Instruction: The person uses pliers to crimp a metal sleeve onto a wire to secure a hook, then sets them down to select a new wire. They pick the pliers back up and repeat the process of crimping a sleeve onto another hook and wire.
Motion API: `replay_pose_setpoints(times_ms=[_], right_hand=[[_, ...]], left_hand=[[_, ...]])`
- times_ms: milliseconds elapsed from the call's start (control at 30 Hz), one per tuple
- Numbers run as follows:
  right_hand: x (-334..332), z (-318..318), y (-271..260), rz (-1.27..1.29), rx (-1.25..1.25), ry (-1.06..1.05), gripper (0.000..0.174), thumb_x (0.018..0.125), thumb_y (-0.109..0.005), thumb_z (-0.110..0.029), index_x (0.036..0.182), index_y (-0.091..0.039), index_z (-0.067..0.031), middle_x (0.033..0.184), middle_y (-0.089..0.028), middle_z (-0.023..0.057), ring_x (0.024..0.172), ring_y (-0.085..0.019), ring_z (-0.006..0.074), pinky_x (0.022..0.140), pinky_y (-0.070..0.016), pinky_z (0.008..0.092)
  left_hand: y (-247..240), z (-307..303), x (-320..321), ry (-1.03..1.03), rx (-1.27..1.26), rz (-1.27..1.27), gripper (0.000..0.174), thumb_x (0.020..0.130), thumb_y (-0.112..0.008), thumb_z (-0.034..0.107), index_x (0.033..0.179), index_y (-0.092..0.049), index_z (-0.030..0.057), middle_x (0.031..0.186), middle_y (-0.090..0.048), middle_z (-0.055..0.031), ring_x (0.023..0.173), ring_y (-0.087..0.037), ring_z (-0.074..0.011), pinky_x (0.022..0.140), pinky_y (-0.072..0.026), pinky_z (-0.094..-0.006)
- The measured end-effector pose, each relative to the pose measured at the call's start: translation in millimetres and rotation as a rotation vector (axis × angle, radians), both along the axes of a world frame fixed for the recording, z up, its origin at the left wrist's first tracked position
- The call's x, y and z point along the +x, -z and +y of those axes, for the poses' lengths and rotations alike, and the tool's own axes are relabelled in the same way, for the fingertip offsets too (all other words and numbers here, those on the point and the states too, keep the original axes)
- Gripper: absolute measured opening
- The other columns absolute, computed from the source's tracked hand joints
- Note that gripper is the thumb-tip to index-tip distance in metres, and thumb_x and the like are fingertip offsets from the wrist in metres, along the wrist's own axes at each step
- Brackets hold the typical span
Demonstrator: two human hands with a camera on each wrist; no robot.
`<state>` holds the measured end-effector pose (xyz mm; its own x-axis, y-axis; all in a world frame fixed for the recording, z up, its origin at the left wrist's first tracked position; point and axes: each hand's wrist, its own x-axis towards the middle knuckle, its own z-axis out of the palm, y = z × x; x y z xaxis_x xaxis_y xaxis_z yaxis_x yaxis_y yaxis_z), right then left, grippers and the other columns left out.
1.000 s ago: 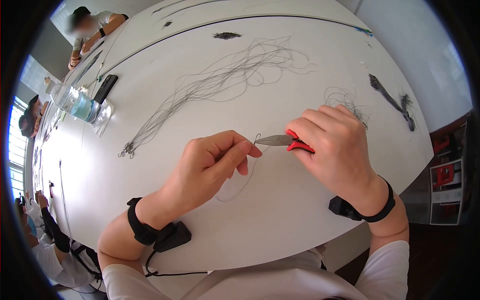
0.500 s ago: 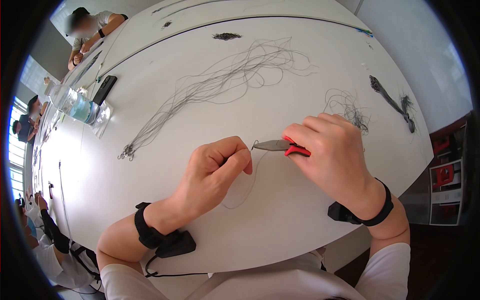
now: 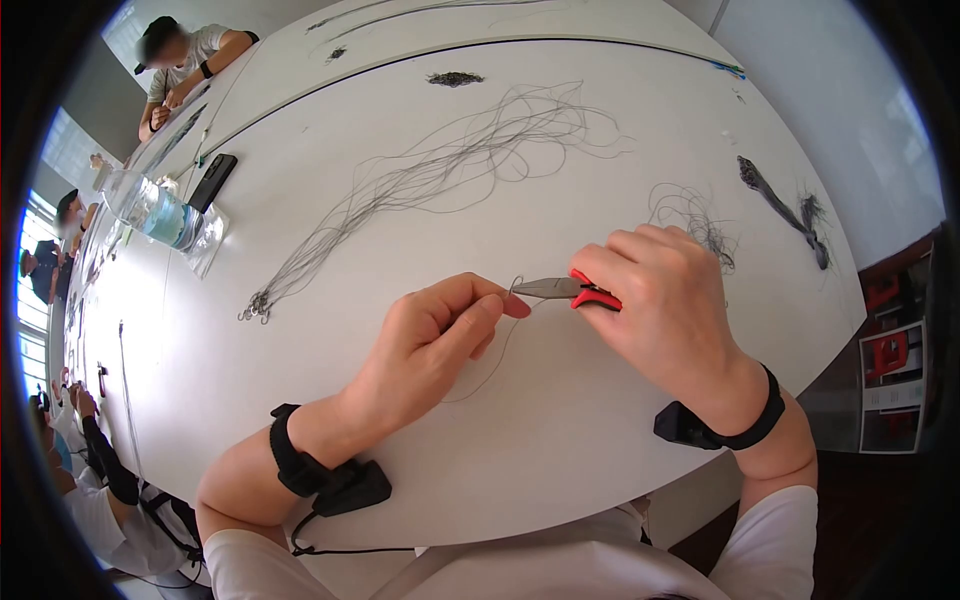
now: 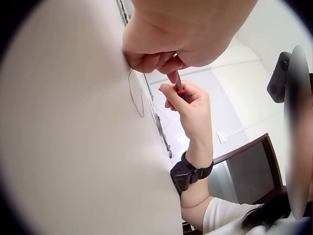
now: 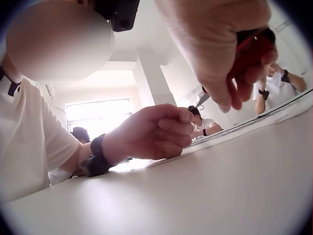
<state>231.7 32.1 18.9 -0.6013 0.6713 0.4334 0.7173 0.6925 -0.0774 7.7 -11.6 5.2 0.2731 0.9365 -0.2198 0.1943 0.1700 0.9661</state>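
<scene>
In the head view the right hand [image 3: 665, 310] grips red-handled pliers [image 3: 548, 288], whose narrow metal tips point left at a small wire loop [image 3: 516, 284]. The left hand [image 3: 425, 335] pinches the wire at that loop, thumb against the curled index finger. A thin wire [image 3: 500, 361] curves down from the tips toward the table. In the right wrist view the red handles [image 5: 252, 55] lie inside the curled right fingers. The left wrist view shows the wire [image 4: 132, 93] hanging below the left hand [image 4: 178, 36].
A long bundle of thin wires [image 3: 375, 190] with small hooks at one end lies across the white table [image 3: 560, 450]. A tangled wire heap [image 3: 708, 232], a dark bundle [image 3: 780, 198], a bottle [image 3: 150, 207] and a phone [image 3: 212, 183] lie around. Other people sit at the left.
The left index fingertip moved off the loop and is now back against it by the plier tips. The pliers and right hand shifted slightly left from a second ago.
</scene>
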Motion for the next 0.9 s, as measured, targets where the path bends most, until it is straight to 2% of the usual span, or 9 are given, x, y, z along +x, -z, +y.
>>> replay_pose_setpoints(times_ms=[133,333,433,500,667,733,800,867,900], right_hand=[[0,-1,-1,-0.002,0.023,-0.020,0.022,0.066,-0.081,-0.013,0.080,-0.065,-0.0129,0.066,-0.056,0.0004,0.065,-0.059,0.0198,0.062,-0.0452,0.0339],[3,3,-5,-0.002,0.080,0.041,0.023,0.066,-0.082,-0.014,0.080,-0.064,-0.0134,0.066,-0.056,0.0002,0.065,-0.058,0.0197,0.062,-0.0446,0.0337],[5,5,-3,0.028,0.043,0.037,0.023,0.066,-0.082,-0.013,0.079,-0.064,-0.0132,0.065,-0.056,0.0004,0.065,-0.058,0.0199,0.062,-0.0448,0.0340],[3,5,-1,0.041,0.035,0.029,0.022,0.066,-0.082,-0.013,0.079,-0.064,-0.0127,0.065,-0.056,0.0006,0.065,-0.059,0.0201,0.062,-0.0450,0.0340],[7,8,1,0.025,0.036,0.056,0.021,0.067,-0.082,-0.013,0.079,-0.065,-0.0114,0.067,-0.058,0.0016,0.066,-0.060,0.0206,0.062,-0.0456,0.0337],[6,7,-3,0.002,-0.027,0.060,0.021,0.068,-0.082,-0.012,0.080,-0.065,-0.0108,0.068,-0.060,0.0023,0.068,-0.062,0.0215,0.063,-0.0471,0.0348],[4,6,-5,0.048,-0.086,0.047,0.019,0.070,-0.081,-0.012,0.081,-0.065,-0.0095,0.068,-0.061,0.0030,0.068,-0.062,0.0223,0.064,-0.0479,0.0341],[2,6,-10,0.092,-0.146,0.038,0.017,0.073,-0.080,-0.012,0.082,-0.066,-0.0083,0.069,-0.061,0.0038,0.069,-0.062,0.0232,0.065,-0.0487,0.0335],[1,7,-15,0.234,-0.452,0.023,0.016,0.078,-0.078,-0.011,0.089,-0.066,-0.0065,0.075,-0.064,0.0045,0.073,-0.064,0.0217,0.068,-0.0501,0.0323]], left_hand=[[-3,0,-2,0.053,0.001,0.026,0.037,0.107,-0.046,0.024,0.095,-0.071,-0.0007,0.068,-0.050,0.0041,0.066,-0.040,-0.0046,0.061,-0.0326,-0.0224],[-11,2,-8,0.173,-0.190,0.031,0.040,0.106,-0.048,0.026,0.084,-0.070,-0.0001,0.065,-0.057,-0.0003,0.064,-0.045,-0.0065,0.060,-0.0353,-0.0245],[-4,0,-11,0.123,0.032,0.046,0.042,0.106,-0.050,0.028,0.078,-0.068,0.0004,0.067,-0.058,-0.0009,0.061,-0.045,-0.0073,0.058,-0.0351,-0.0244],[-4,-3,-10,0.067,0.176,-0.107,0.046,0.106,-0.051,0.031,0.079,-0.073,0.0017,0.060,-0.054,0.0035,0.056,-0.037,-0.0047,0.053,-0.0303,-0.0248],[-12,-5,-11,-0.087,0.238,-0.276,0.049,0.108,-0.045,0.034,0.084,-0.071,0.0001,0.058,-0.042,0.0056,0.057,-0.030,-0.0048,0.054,-0.0262,-0.0244],[-14,-2,-10,-0.171,0.253,-0.266,0.050,0.109,-0.043,0.034,0.087,-0.071,-0.0004,0.059,-0.038,0.0062,0.058,-0.028,-0.0048,0.055,-0.0249,-0.0243],[-11,1,-14,-0.089,0.184,-0.173,0.050,0.109,-0.040,0.037,0.091,-0.069,0.0001,0.061,-0.035,0.0062,0.059,-0.026,-0.0049,0.055,-0.0236,-0.0241],[-10,1,-19,-0.078,0.129,-0.182,0.050,0.108,-0.041,0.037,0.084,-0.066,0.0017,0.062,-0.038,0.0058,0.058,-0.026,-0.0049,0.055,-0.0227,-0.0239],[-9,1,-20,-0.043,0.074,-0.244,0.049,0.108,-0.041,0.036,0.081,-0.064,0.0022,0.063,-0.039,0.0053,0.058,-0.026,-0.0049,0.055,-0.0229,-0.0239]])
